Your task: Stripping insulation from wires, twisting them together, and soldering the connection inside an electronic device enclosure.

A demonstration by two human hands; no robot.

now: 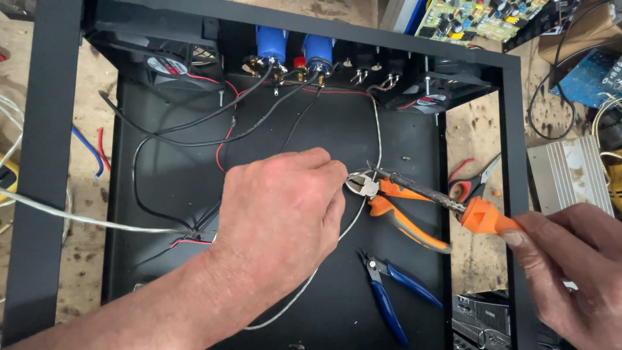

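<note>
a: where's the soldering iron [447, 202]?
b: near the middle of the black chassis [162, 175], long axis running ten o'clock to four o'clock, tip by the thin grey wire [378, 139].
a: who holds it?
b: the right hand [573, 269], fingers closed on the orange handle at four o'clock. the left hand [288, 210] is nearer the tip, pinching the wire at it.
a: around them?
b: orange cutters [398, 210] touching underneath, blue pliers [389, 288] at six o'clock.

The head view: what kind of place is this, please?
Probably an electronics repair workbench. The right hand holds a soldering iron over a black chassis full of wires, orange-handled cutters lie inside it, and bare circuit boards sit behind.
</note>
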